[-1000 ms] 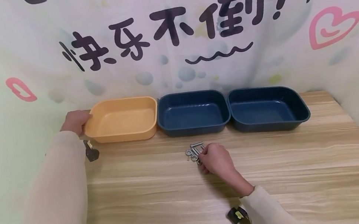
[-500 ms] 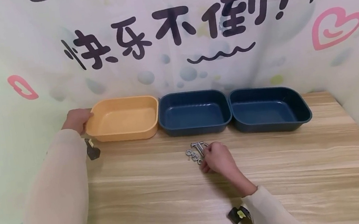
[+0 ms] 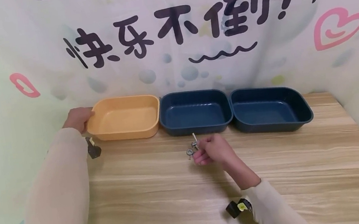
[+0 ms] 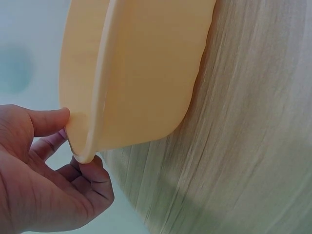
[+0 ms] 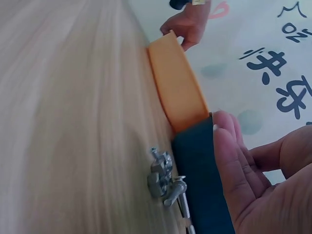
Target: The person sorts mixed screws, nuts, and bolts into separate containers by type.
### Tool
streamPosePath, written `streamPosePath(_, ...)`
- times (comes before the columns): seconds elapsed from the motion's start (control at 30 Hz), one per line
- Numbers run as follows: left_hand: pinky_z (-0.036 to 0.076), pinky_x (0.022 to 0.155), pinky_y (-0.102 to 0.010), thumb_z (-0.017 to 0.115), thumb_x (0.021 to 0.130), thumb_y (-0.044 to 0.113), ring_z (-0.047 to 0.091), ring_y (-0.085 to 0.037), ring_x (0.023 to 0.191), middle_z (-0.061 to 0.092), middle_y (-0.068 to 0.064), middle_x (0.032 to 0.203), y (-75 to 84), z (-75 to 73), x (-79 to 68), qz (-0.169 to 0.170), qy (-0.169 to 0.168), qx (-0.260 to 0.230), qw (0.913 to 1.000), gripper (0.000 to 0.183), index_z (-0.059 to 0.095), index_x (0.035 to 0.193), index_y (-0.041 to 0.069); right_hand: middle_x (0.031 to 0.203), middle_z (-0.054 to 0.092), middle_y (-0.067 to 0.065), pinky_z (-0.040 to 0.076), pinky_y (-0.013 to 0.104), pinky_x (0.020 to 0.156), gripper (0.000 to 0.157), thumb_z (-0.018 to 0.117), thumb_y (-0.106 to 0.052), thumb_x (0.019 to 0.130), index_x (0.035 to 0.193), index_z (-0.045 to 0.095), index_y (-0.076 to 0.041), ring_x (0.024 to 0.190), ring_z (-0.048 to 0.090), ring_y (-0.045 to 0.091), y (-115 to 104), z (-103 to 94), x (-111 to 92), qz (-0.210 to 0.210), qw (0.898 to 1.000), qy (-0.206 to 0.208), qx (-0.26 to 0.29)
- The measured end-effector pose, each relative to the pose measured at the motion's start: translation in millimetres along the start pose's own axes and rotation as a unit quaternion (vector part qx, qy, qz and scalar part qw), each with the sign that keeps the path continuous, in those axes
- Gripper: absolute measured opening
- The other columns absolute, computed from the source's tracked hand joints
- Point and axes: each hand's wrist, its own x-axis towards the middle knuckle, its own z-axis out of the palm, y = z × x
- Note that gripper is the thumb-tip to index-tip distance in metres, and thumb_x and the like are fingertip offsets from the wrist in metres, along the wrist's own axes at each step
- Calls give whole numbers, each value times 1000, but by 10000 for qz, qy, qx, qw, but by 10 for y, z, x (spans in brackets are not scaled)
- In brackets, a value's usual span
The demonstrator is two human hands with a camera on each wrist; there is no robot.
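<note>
At the left end of the yellow bin (image 3: pixel 127 123), my left hand (image 3: pixel 78 118) grips the rim. The left wrist view shows its thumb (image 4: pixel 51 121) on the inside and curled fingers (image 4: pixel 97 183) beneath the lip. My right hand (image 3: pixel 217 149) pinches a bolt (image 3: pixel 194 137), whose shank sticks up past the fingertips just in front of the middle blue bin (image 3: pixel 198 129). Below this hand lies a small pile of metal nuts (image 5: pixel 158 180) and bolts (image 5: pixel 176 192), partly hidden by the fingers in the head view.
Another blue bin (image 3: pixel 273 126) stands at the right end of the row, against a printed cloth backdrop (image 3: pixel 173 64). The wooden table (image 3: pixel 163 200) stretches toward me. Black wrist-camera mounts (image 3: pixel 234 208) hang by both sleeves.
My right hand has lifted from the pile and moved slightly toward the bins, with a bolt now showing upright at its fingertips. The left hand keeps its grip on the yellow bin.
</note>
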Motion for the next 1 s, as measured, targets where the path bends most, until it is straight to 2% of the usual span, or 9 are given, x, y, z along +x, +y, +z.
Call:
streamPosePath(0.23, 44, 53, -25, 47, 98, 24, 51, -11, 57, 52, 0, 73, 4, 19, 39, -17, -44, -13, 10000, 45, 46, 136, -1, 77, 70, 13, 58, 31, 61, 34, 50, -16, 101, 121, 57, 11, 62, 70, 17, -181, -49, 51, -162, 9988, -228, 403)
streamPosePath(0.53, 44, 51, -24, 49, 96, 22, 51, -9, 55, 52, 2, 68, 3, 7, -66, 123, -2, -101, 9999, 45, 48, 134, -3, 80, 70, 12, 58, 32, 66, 38, 52, -18, 101, 129, 54, 8, 65, 70, 17, -377, -2, 125, -199, 9973, -373, 593)
streamPosePath(0.7, 44, 50, -24, 49, 96, 22, 50, -8, 54, 52, 2, 67, -1, 2, -55, 168, 1, -143, 9998, 46, 48, 134, -4, 83, 71, 14, 58, 31, 65, 38, 55, -19, 100, 127, 55, 7, 65, 71, 18, -485, 127, 192, -63, 9951, -529, 831)
streamPosePath(0.83, 44, 50, -24, 48, 96, 22, 51, -9, 55, 53, 2, 68, -6, 4, -29, 72, 12, -177, 9998, 46, 47, 135, -3, 85, 72, 14, 58, 30, 65, 34, 57, -19, 99, 122, 59, 5, 66, 72, 18, -588, 281, 246, 77, 9919, -712, 1047)
streamPosePath(1.0, 46, 52, -24, 47, 97, 23, 53, -9, 56, 54, 1, 70, 0, -7, -37, 54, 1, -119, 9999, 47, 46, 136, -4, 82, 73, 12, 58, 30, 65, 29, 60, -19, 97, 115, 63, 4, 66, 72, 18, -717, 489, 308, 275, 9841, -968, 1466)
